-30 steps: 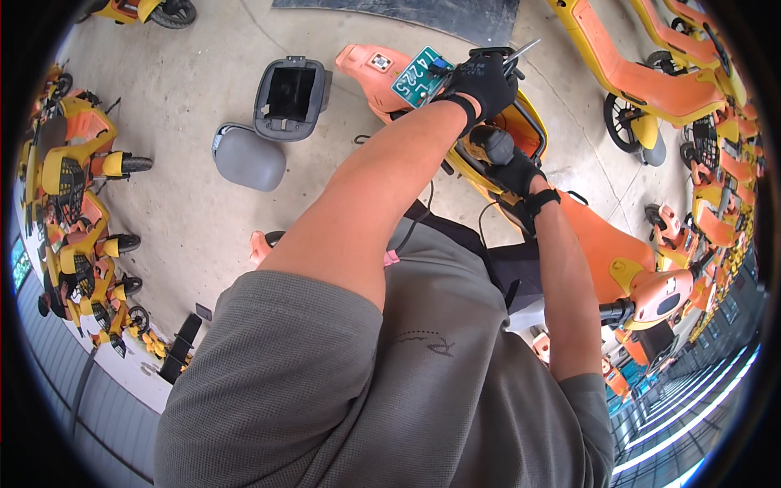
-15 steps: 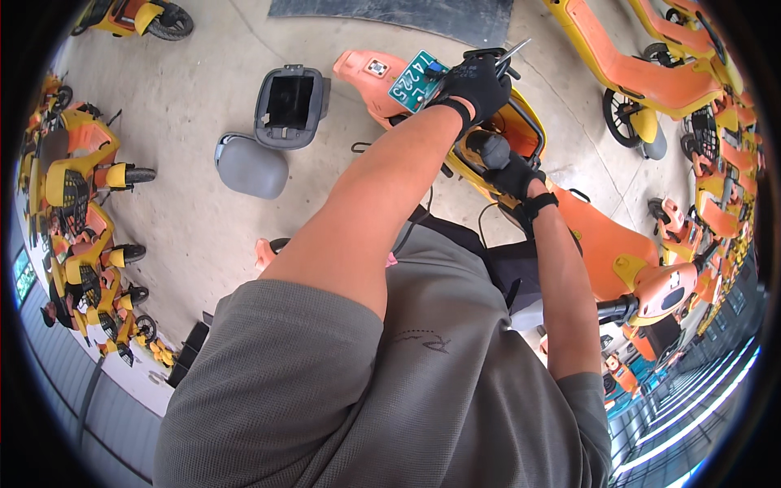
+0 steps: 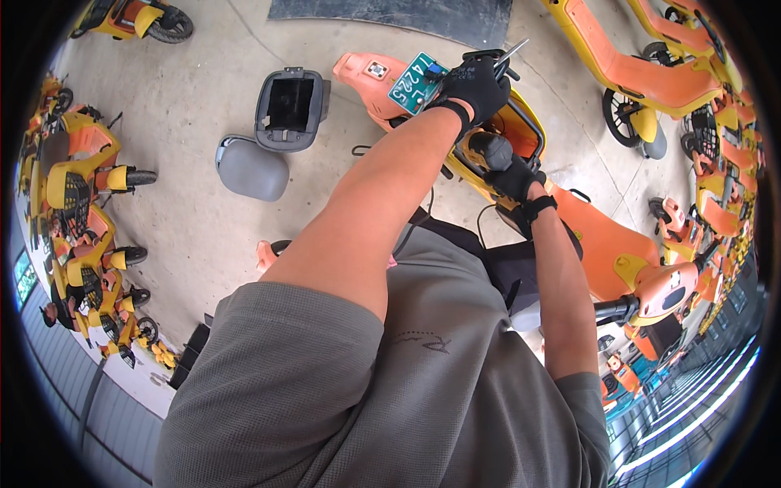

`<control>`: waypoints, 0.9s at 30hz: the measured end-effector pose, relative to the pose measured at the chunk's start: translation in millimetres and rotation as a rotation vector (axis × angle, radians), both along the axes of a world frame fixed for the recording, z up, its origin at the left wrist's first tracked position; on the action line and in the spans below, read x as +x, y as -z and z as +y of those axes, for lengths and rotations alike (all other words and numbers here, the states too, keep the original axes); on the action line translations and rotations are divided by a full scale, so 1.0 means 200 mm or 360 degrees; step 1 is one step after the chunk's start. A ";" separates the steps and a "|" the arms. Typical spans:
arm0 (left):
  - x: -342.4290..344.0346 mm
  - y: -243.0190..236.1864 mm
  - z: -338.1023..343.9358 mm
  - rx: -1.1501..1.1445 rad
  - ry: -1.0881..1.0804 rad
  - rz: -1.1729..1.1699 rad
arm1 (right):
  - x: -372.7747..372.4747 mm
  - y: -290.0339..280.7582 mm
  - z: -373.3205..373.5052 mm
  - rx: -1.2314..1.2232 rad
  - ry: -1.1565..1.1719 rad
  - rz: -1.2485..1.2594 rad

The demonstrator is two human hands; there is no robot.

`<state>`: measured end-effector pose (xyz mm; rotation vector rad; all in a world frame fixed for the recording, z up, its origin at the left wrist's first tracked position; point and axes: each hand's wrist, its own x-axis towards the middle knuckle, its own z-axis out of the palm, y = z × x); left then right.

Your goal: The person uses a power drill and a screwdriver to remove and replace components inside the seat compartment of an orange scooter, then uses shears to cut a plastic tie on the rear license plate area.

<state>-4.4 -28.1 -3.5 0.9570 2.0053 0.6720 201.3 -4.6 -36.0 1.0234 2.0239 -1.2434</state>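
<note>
My left hand (image 3: 480, 91), in a black glove, is closed over the rear of an orange and yellow scooter (image 3: 602, 220). A slim silver metal rod (image 3: 512, 52) sticks out past its fingers; the rest of that tool is hidden. Just below, my gloved right hand (image 3: 516, 179) grips a dark cordless drill (image 3: 490, 150) over the scooter's open seat frame (image 3: 533, 122). The drill's front end points down and cannot be seen. Beside my left hand is the green number plate (image 3: 413, 85) on the orange rear fender (image 3: 366, 77).
A grey storage bucket (image 3: 289, 142) and its grey seat (image 3: 252, 169) lie on the concrete floor to the left. Parked scooters line the left side (image 3: 81, 179) and right side (image 3: 667, 81). A dark mat (image 3: 399, 18) lies at the far edge.
Almost nothing differs. The drill has tilted very slightly in my right hand; my left hand holds its place on the scooter's rear.
</note>
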 end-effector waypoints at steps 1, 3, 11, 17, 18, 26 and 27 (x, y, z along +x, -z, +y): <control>0.00 0.01 0.00 -0.0003 -0.0002 0.0001 | 0.00 0.00 0.00 -0.0003 -0.0002 0.0001; 0.01 0.03 -0.01 0.0005 -0.0038 0.0055 | -0.01 -0.02 -0.02 -0.0021 0.0056 -0.0007; 0.00 0.04 0.01 -0.0018 -0.0005 -0.0009 | 0.06 -0.01 -0.03 -0.0030 0.0049 0.0039; 0.01 0.06 0.02 0.0048 -0.0046 0.0034 | 0.15 0.04 -0.08 0.0117 -0.0058 0.0192; 0.00 0.05 0.02 0.0054 -0.0034 0.0057 | 0.18 0.06 -0.10 0.0185 0.0036 0.0358; 0.02 0.11 0.01 0.0437 -0.0097 0.0346 | 0.30 0.17 -0.22 0.0543 0.0056 0.0557; 0.01 0.13 0.00 0.0528 -0.0108 0.0369 | 0.31 0.19 -0.23 0.0554 0.0057 0.0599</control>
